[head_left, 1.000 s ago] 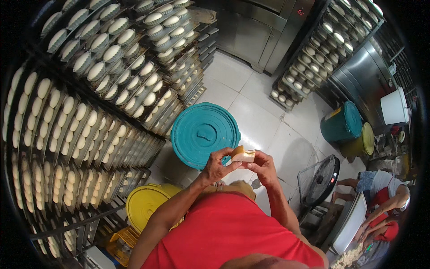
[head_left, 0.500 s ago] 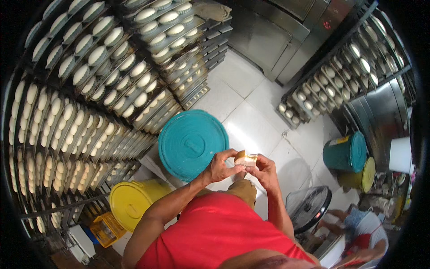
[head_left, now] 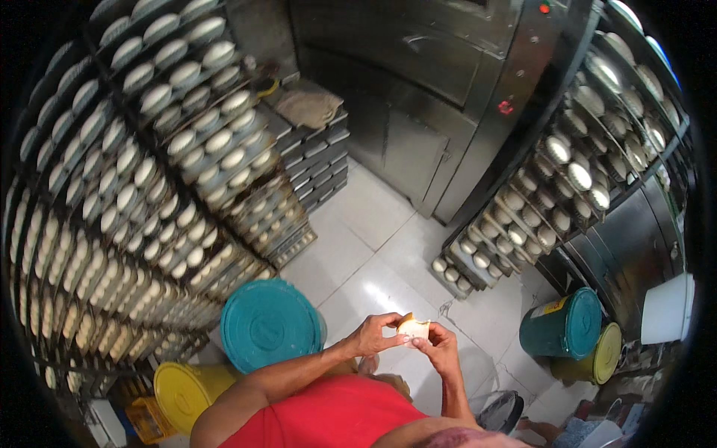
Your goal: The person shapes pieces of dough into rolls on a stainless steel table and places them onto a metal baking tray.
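Note:
Both my hands meet in front of my red shirt around a piece of bread, pale inside with a golden-brown crust. My left hand pinches its left side between thumb and fingers. On the other side, my right hand grips it with the thumb low and the fingers curled behind. The bread is held up above the tiled floor, its pale face turned up. Parts of the fingers behind it are hidden.
Tall racks of trays with pale dough pieces line the left; another rack stands right. A steel oven-like cabinet is at the back. Lidded teal bin and yellow bin stand near my left; more bins stand right.
My view has tilted up and shifted, so racks and bins sit lower and more of the steel cabinet shows. Both hands still hold the bread, its pale face showing more.

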`<state>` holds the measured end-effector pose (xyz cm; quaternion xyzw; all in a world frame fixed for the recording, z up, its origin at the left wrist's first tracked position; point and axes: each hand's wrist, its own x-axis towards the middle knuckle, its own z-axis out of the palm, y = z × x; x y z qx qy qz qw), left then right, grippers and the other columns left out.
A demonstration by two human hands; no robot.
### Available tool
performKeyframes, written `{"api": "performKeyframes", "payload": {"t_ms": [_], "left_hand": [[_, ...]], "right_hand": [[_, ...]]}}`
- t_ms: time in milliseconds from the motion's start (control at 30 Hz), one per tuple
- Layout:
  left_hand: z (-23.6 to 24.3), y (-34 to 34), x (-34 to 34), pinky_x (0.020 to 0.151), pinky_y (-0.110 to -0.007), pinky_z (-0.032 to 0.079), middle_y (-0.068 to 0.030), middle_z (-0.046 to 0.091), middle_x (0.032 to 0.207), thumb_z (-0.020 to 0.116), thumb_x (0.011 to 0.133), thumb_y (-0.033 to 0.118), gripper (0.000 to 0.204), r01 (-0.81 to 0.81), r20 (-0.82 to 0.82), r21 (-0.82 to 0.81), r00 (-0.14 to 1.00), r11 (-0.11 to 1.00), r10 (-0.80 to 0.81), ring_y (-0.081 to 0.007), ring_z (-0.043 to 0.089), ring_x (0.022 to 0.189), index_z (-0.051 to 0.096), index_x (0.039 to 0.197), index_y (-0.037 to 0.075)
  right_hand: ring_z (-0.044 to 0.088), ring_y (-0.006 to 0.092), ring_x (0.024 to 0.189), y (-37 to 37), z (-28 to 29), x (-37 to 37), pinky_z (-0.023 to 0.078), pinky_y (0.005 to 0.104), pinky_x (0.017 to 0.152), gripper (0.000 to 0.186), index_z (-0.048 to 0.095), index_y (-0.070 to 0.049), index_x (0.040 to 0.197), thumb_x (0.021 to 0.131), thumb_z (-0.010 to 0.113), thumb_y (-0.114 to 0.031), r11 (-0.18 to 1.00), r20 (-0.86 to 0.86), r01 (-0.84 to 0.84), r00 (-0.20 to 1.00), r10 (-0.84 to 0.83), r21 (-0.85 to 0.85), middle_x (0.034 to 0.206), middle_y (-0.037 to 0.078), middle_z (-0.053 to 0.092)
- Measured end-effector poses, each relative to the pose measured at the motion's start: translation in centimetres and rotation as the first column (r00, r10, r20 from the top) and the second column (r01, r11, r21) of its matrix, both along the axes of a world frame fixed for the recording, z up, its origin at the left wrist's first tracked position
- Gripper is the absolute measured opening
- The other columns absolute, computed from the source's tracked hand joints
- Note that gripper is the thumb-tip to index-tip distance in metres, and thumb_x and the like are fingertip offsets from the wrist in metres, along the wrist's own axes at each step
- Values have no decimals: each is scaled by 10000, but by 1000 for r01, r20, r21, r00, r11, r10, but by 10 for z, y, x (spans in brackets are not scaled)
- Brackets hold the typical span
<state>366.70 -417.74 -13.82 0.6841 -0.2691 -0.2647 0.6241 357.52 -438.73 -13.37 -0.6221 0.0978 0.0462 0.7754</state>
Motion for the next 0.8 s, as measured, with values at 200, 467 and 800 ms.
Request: {"api": "performKeyframes", "payload": {"t_ms": [200,467,800], "left_hand": [[4,-32,55,1011,-341,482,-52,702,1106,768,910,169,391,72,-29,16,997,997,-72,-137,628,1091,661,1242,-8],[-8,-87,153,998,-349,509,-112,722,1088,801,889,224,407,308,73,-58,950,950,-304,-204,677,1091,671,1191,-16],[21,-136,293,931,-330,519,-98,734,1027,814,859,198,367,490,183,-51,861,870,-474,-160,676,994,690,1129,-17]], "right_hand": [[673,158,1040,-16,-1,38,526,346,961,348,704,-2,1167,855,838,-78,993,18,108,994,-108,-38,1067,56,739],[664,111,993,-54,-2,93,536,305,891,293,691,-4,1142,885,806,-86,947,87,275,961,-263,-168,1048,44,734],[660,111,1022,-70,26,198,532,307,927,342,669,-10,1193,899,804,-121,900,108,396,918,-382,-181,1080,43,728]]}}
